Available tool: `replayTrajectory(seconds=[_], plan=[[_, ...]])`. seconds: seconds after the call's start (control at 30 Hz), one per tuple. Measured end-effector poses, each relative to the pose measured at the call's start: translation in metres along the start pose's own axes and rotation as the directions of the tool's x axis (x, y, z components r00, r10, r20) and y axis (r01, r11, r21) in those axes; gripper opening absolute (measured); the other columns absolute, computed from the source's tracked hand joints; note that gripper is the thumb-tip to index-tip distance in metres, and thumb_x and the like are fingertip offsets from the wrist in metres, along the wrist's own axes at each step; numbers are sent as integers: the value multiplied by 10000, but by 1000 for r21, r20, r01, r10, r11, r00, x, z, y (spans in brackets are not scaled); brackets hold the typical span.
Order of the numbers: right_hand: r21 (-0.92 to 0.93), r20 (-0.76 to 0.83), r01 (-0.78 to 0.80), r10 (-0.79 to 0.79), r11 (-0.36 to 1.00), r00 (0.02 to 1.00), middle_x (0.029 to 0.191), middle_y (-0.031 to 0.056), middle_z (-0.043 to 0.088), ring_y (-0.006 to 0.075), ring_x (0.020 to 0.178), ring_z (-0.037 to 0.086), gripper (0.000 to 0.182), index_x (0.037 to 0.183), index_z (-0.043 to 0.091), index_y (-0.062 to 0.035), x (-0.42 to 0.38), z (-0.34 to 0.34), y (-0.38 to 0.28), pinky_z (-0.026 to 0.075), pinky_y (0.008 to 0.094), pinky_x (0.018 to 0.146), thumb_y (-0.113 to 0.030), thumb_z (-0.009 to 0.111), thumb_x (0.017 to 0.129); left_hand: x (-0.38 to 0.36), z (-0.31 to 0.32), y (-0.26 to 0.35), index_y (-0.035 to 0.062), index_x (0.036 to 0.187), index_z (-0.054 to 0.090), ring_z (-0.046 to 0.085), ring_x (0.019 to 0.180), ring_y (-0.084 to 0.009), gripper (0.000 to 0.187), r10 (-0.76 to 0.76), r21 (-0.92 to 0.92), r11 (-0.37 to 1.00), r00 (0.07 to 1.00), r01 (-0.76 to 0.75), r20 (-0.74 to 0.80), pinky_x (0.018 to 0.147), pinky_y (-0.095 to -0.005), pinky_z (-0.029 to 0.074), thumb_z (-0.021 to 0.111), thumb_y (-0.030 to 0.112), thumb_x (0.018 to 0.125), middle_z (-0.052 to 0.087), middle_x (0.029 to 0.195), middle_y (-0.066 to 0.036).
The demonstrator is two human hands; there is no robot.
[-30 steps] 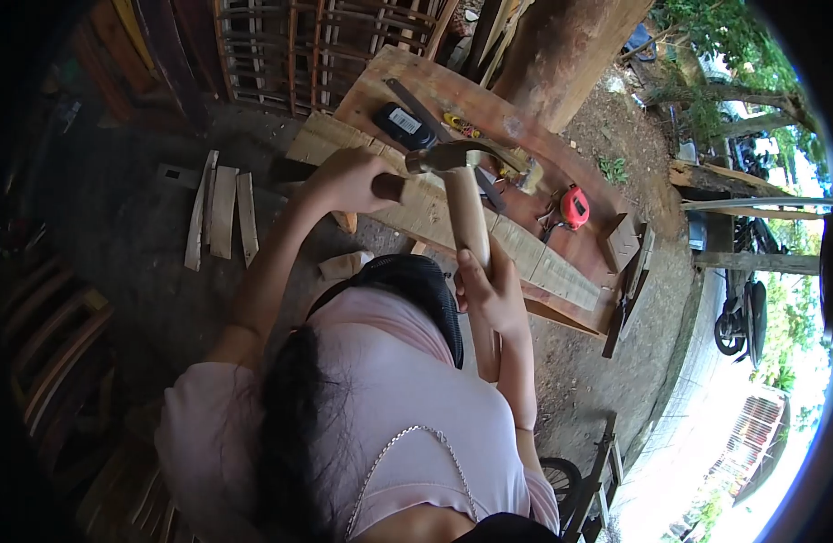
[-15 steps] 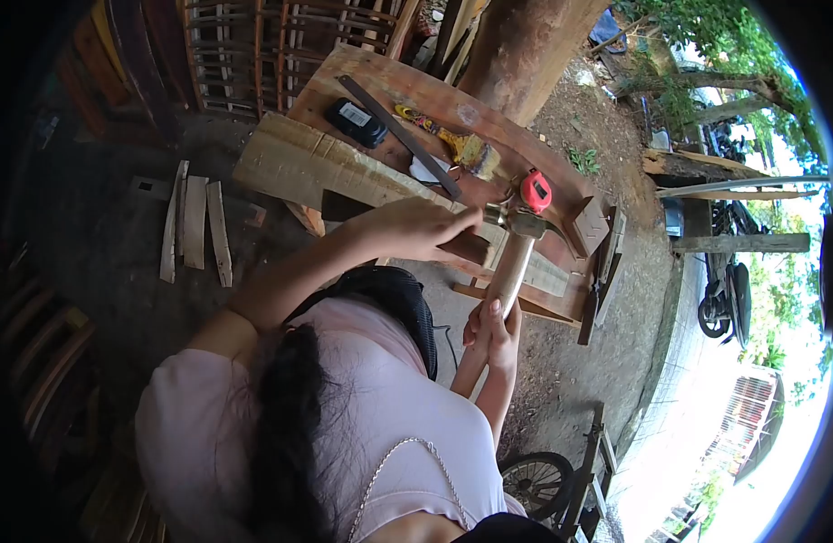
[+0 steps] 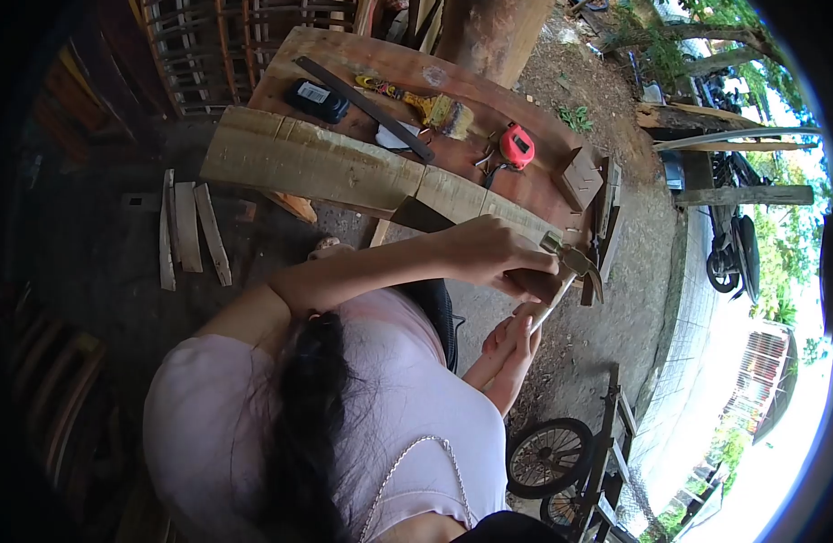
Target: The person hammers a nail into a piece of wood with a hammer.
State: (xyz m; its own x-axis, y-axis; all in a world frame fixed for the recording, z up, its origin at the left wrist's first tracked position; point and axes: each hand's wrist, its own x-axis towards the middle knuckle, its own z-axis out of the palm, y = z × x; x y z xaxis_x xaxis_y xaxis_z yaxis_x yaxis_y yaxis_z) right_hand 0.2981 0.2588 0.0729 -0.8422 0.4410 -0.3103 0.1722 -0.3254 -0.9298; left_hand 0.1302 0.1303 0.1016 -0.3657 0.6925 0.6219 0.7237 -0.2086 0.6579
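The left hand (image 3: pixel 489 253) reaches across the body and is closed over a dark piece of wood (image 3: pixel 534 282) at the near right end of the long plank (image 3: pixel 344 172), its grip clamped on that piece. The right hand (image 3: pixel 516 339) sits lower and nearer the body, fingers wrapped round the pale handle of the hammer (image 3: pixel 570 270); the metal head, claw pointing right, is just beside the left hand's knuckles and close to the plank's end. Whether the head touches the wood cannot be told from this view.

As a judgement, the hammering at this end of the plank is under way rather than finished: the hammer is in hand, the wood is being steadied, and no nail can be made out, so how far anything is driven in is unclear. The plank itself lies across the near edge of the reddish tabletop (image 3: pixel 525 195).

Farther back on the tabletop lie a black battery pack (image 3: pixel 317 100), a long metal ruler (image 3: pixel 366 109), a brush (image 3: pixel 439 110) and a red tape measure (image 3: pixel 516 145), none of them touched. On the ground to the left lie three short wooden slats (image 3: pixel 188 231), well apart from the work.
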Motion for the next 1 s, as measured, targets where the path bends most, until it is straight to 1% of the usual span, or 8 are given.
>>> replayTrajectory(seconds=[0.07,0.1,0.4,0.47,0.57,0.73,0.83,1.0], plan=[[-6,-53,11,-11,1000,999,570,56,433,150,396,435,377,1030,424,-27,-3,-5,-1,372,274,359,-372,523,915,7,12,5,134,1057,516,654,663,-278,465,-150,171,975,988,140,46,595,-393,519,649,478,774,646,734,-77],[-10,-83,14,-15,1000,996,569,55,432,149,395,430,379,1033,425,-27,-6,-8,-1,370,273,359,-374,520,916,11,17,1,157,1060,581,656,656,-269,476,-364,291,906,916,307,170,591,-368,521,662,502,741,657,736,-93],[-48,-283,44,-56,998,957,565,44,415,132,391,389,395,1061,433,-29,-17,-25,-16,347,263,359,-394,493,924,2,63,-44,142,947,672,652,636,-289,372,-349,359,881,935,307,58,597,-397,524,678,437,720,647,678,-126],[-114,-314,298,-319,948,894,594,33,453,119,423,443,428,1091,433,-42,-17,-66,-63,373,263,359,-431,488,921,6,62,-45,142,931,674,650,618,-289,364,-363,359,872,931,332,21,583,-395,525,682,436,716,644,663,-122],[-32,-284,409,-401,912,871,602,15,454,101,430,430,493,1117,435,-45,-18,-66,-79,354,251,352,-497,449,920,8,64,-47,133,849,681,652,592,-285,339,-404,434,824,915,365,-2,561,-403,529,697,435,696,636,637,-123],[-90,-292,325,-337,941,895,584,16,429,127,426,409,519,1164,407,-69,-12,-61,-68,336,265,375,-528,420,922,6,71,-52,116,784,679,653,597,-286,308,-408,436,822,913,365,4,567,-406,530,700,408,689,636,636,-120],[-132,-149,183,-202,974,968,614,48,457,138,469,461,520,1114,416,-15,-12,-52,-62,371,277,380,-490,483,913,4,69,-54,110,783,678,654,608,-283,296,-423,441,817,906,372,21,581,-403,533,702,388,684,639,647,-119],[-153,-221,237,-267,959,938,600,44,454,129,441,432,512,1123,425,-32,-11,-51,-72,357,271,374,-499,466,917,-3,47,-52,117,834,681,657,629,-284,304,-514,469,765,857,441,31,601,-400,536,704,380,683,645,674,-122]])
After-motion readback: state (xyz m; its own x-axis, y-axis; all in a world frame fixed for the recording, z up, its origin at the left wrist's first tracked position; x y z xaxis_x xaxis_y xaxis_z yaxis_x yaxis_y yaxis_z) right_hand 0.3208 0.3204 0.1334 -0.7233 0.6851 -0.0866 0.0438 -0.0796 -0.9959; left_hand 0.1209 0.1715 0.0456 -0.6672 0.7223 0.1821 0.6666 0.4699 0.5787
